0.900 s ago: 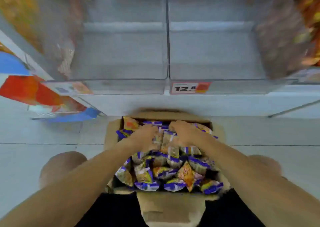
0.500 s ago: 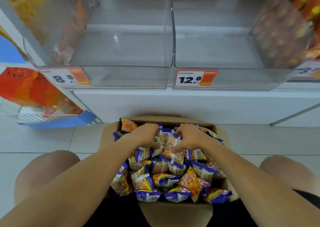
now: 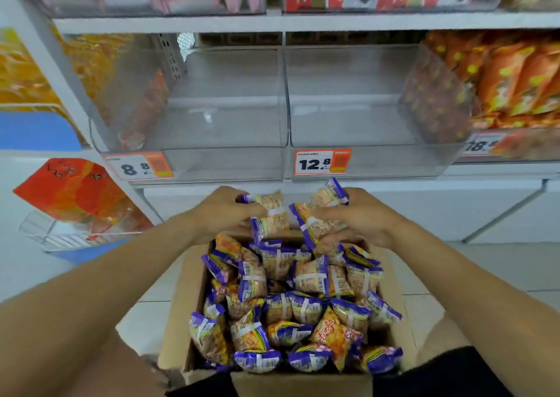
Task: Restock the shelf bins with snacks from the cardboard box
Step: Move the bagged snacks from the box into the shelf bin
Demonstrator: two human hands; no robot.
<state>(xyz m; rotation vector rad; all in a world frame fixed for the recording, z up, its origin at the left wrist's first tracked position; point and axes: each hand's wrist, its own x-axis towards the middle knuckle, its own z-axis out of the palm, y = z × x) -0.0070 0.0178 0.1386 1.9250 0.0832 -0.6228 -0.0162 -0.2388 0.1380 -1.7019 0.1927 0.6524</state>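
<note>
Both hands, left hand [image 3: 222,211] and right hand [image 3: 360,217], have lifted clear above the cardboard box [image 3: 181,299], each gripping snack packets [image 3: 298,217]. Above the box, both clear bins [image 3: 230,129] hold nothing, so the first load likely goes there next.

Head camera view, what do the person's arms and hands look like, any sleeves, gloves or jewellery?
Both forearms are bare up to the frame edge, no sleeves showing. The left hand and right hand are ungloved, with no rings, watch or wristband visible.

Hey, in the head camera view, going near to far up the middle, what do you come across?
cardboard box of snacks → left hand and right hand holding packets → 12.8 price tag → clear bins → upper shelf
</note>
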